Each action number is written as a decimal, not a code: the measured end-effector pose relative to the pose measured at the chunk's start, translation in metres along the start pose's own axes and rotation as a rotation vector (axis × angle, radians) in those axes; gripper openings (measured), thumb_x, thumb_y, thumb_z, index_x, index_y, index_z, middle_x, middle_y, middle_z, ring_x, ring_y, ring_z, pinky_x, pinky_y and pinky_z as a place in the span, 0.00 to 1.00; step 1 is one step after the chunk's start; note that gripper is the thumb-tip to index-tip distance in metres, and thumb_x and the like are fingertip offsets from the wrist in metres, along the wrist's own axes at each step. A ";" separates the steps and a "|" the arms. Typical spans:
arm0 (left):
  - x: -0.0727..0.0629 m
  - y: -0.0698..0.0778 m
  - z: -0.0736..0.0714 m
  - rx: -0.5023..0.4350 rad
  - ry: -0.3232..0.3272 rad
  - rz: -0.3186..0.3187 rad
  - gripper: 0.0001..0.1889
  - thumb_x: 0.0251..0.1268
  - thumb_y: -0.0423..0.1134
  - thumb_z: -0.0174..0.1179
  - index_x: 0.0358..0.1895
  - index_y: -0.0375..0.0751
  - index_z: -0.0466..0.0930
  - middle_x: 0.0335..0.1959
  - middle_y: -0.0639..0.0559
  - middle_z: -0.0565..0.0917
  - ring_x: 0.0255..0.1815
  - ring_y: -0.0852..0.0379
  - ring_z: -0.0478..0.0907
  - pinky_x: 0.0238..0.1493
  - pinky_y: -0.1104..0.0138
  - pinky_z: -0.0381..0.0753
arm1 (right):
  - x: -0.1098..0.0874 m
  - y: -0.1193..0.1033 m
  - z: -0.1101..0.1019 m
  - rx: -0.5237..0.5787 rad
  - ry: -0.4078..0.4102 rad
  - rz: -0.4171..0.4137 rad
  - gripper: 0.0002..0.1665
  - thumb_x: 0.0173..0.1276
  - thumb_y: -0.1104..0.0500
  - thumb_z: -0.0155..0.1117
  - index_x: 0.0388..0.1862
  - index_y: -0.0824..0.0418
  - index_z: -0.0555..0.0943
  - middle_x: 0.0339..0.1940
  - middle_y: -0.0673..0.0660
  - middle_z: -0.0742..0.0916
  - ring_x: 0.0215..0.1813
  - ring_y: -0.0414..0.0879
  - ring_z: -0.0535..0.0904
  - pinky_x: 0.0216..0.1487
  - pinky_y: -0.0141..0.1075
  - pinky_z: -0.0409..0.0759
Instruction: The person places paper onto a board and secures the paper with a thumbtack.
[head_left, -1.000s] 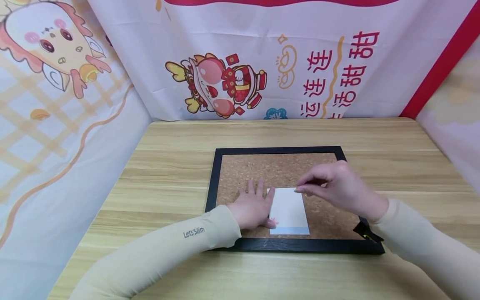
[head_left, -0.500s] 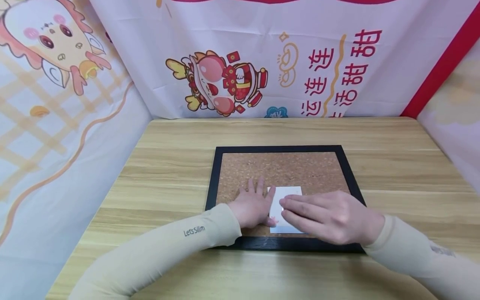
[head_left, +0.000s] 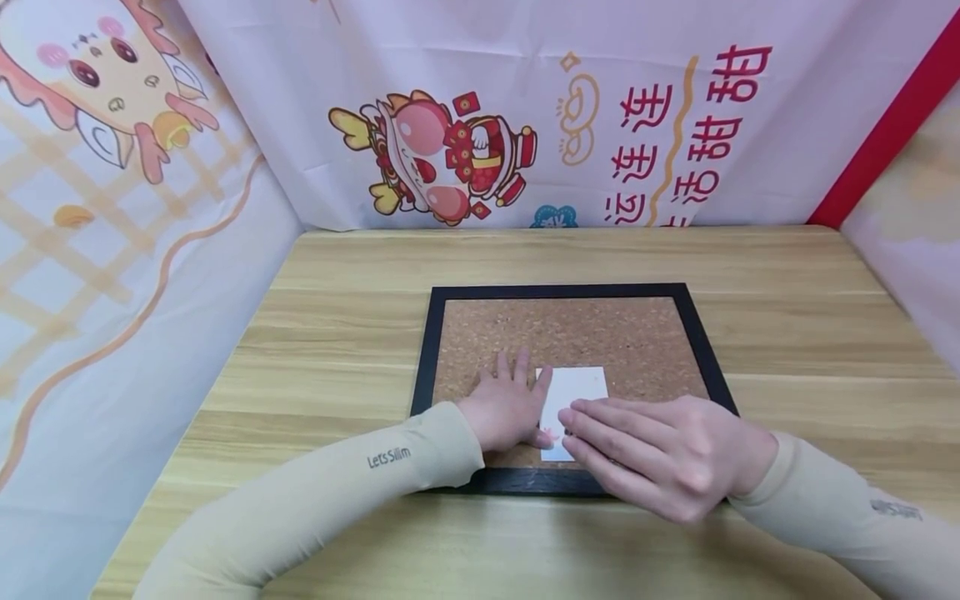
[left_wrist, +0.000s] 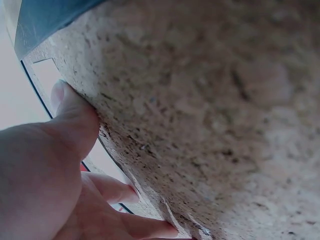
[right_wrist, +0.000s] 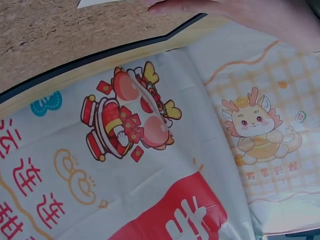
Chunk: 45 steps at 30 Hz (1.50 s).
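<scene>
On the cork board [head_left: 570, 321] lies a small white paper card [head_left: 570, 383] with a pink mark near its lower left. My left hand [head_left: 506, 412] rests spread on the board, thumb and a finger over the card's left edge. The left wrist view shows the left hand's thumb [left_wrist: 75, 112] pressing the card [left_wrist: 47, 72]. My right hand [head_left: 663, 450] lies over the card's lower right, fingers extended and side by side, tips on the card. What is under that palm is hidden. In the right wrist view, only part of the right hand [right_wrist: 240, 15] shows, beside a card corner [right_wrist: 92, 2].
The board's black frame [head_left: 558, 291] surrounds the cork. It sits on a wood-grain table [head_left: 337, 333]. A printed white cloth [head_left: 465, 50] hangs behind, and another patterned cloth [head_left: 90, 292] hangs at the left.
My right hand has left its pinch at the card's upper right corner, come down toward the lower right and straightened its fingers. A faint tiny spot shows at that corner. The left hand stays.
</scene>
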<state>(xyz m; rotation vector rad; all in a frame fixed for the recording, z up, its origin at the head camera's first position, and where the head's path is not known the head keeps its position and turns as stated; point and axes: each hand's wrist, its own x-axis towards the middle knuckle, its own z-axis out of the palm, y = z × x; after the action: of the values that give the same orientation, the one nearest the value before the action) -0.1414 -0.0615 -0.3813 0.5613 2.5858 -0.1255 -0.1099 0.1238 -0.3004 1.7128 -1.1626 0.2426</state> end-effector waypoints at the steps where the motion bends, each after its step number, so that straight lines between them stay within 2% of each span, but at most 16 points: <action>1: 0.000 0.000 0.000 0.000 -0.001 0.001 0.51 0.62 0.66 0.58 0.81 0.48 0.43 0.80 0.35 0.39 0.77 0.29 0.40 0.69 0.40 0.55 | 0.000 0.000 0.000 0.006 0.001 0.011 0.16 0.72 0.68 0.50 0.34 0.75 0.85 0.32 0.69 0.88 0.32 0.55 0.88 0.28 0.39 0.84; 3: -0.001 -0.001 -0.001 -0.003 -0.004 0.003 0.51 0.62 0.66 0.58 0.81 0.48 0.43 0.80 0.35 0.39 0.77 0.29 0.40 0.69 0.39 0.55 | -0.002 0.001 0.000 0.024 -0.007 0.060 0.17 0.73 0.68 0.49 0.35 0.74 0.85 0.32 0.68 0.88 0.33 0.54 0.88 0.27 0.39 0.84; 5: -0.001 -0.001 -0.002 -0.004 -0.010 0.001 0.52 0.62 0.66 0.58 0.81 0.48 0.43 0.80 0.35 0.39 0.77 0.29 0.40 0.69 0.39 0.55 | -0.006 0.002 -0.002 0.056 -0.023 0.144 0.18 0.77 0.67 0.48 0.37 0.73 0.85 0.34 0.66 0.89 0.34 0.53 0.88 0.28 0.39 0.84; 8: -0.001 -0.001 -0.004 -0.002 -0.016 -0.004 0.52 0.62 0.66 0.58 0.81 0.48 0.43 0.80 0.35 0.39 0.77 0.29 0.40 0.69 0.39 0.55 | -0.014 0.004 -0.004 0.132 -0.067 0.342 0.19 0.80 0.66 0.46 0.40 0.72 0.85 0.37 0.63 0.89 0.37 0.52 0.87 0.32 0.41 0.84; 11: -0.001 -0.001 -0.004 0.018 -0.012 -0.001 0.52 0.62 0.68 0.57 0.81 0.48 0.44 0.80 0.34 0.41 0.77 0.29 0.42 0.69 0.40 0.56 | -0.025 0.009 -0.004 0.177 -0.091 0.544 0.18 0.80 0.63 0.50 0.40 0.69 0.86 0.39 0.60 0.89 0.38 0.51 0.86 0.39 0.40 0.84; 16: -0.001 -0.002 -0.004 0.028 0.002 0.015 0.52 0.62 0.68 0.56 0.81 0.47 0.43 0.80 0.33 0.41 0.76 0.28 0.42 0.69 0.40 0.57 | -0.046 0.023 -0.002 0.237 -0.116 0.799 0.20 0.77 0.54 0.55 0.38 0.67 0.87 0.38 0.58 0.89 0.39 0.50 0.86 0.49 0.29 0.80; 20: -0.001 -0.002 -0.005 0.005 -0.004 0.019 0.52 0.61 0.67 0.57 0.81 0.47 0.43 0.80 0.33 0.39 0.76 0.28 0.40 0.69 0.39 0.55 | -0.062 0.032 0.000 0.391 -0.230 1.054 0.04 0.66 0.66 0.68 0.38 0.62 0.88 0.38 0.52 0.89 0.39 0.44 0.86 0.45 0.25 0.79; 23: 0.000 -0.002 -0.005 0.013 -0.017 0.015 0.52 0.61 0.67 0.57 0.81 0.47 0.42 0.80 0.33 0.39 0.77 0.28 0.39 0.69 0.39 0.55 | -0.073 0.037 0.007 0.541 -0.387 1.266 0.13 0.59 0.72 0.72 0.39 0.58 0.89 0.38 0.47 0.89 0.38 0.39 0.85 0.40 0.29 0.82; 26: 0.000 -0.002 -0.005 0.026 -0.026 0.014 0.52 0.62 0.67 0.57 0.81 0.47 0.42 0.80 0.33 0.39 0.76 0.28 0.40 0.69 0.39 0.56 | -0.083 0.041 0.018 0.658 -0.507 1.419 0.10 0.63 0.68 0.70 0.40 0.56 0.89 0.37 0.47 0.89 0.37 0.38 0.85 0.38 0.33 0.83; 32: 0.002 -0.003 -0.005 0.012 -0.020 0.018 0.52 0.61 0.67 0.57 0.81 0.46 0.42 0.80 0.34 0.39 0.77 0.28 0.39 0.69 0.39 0.56 | -0.098 0.045 0.040 0.847 -0.629 1.573 0.06 0.66 0.65 0.69 0.39 0.57 0.89 0.35 0.50 0.89 0.35 0.45 0.85 0.37 0.39 0.84; 36: 0.004 -0.003 -0.004 0.016 -0.040 0.006 0.53 0.61 0.68 0.56 0.81 0.47 0.41 0.80 0.34 0.37 0.77 0.28 0.38 0.69 0.39 0.55 | -0.108 0.048 0.053 1.015 -0.759 1.663 0.05 0.67 0.63 0.68 0.39 0.59 0.89 0.33 0.53 0.88 0.34 0.50 0.82 0.37 0.44 0.82; 40: 0.005 -0.002 -0.004 0.026 -0.045 0.001 0.53 0.61 0.68 0.55 0.81 0.47 0.40 0.80 0.34 0.36 0.77 0.28 0.38 0.69 0.39 0.55 | -0.118 0.050 0.062 1.145 -0.865 1.737 0.05 0.67 0.64 0.67 0.40 0.60 0.88 0.33 0.54 0.88 0.32 0.48 0.81 0.38 0.42 0.82; 45: 0.006 -0.002 -0.004 0.033 -0.044 0.002 0.53 0.61 0.68 0.56 0.81 0.47 0.40 0.80 0.34 0.37 0.77 0.28 0.38 0.69 0.39 0.55 | -0.122 0.051 0.071 1.200 -0.948 1.787 0.05 0.68 0.66 0.66 0.39 0.63 0.88 0.32 0.57 0.88 0.30 0.44 0.82 0.35 0.37 0.83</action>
<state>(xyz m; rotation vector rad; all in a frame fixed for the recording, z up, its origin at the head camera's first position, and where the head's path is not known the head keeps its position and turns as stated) -0.1491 -0.0599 -0.3808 0.5674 2.5447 -0.1780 -0.2374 0.1355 -0.3793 0.8992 -3.5241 1.5212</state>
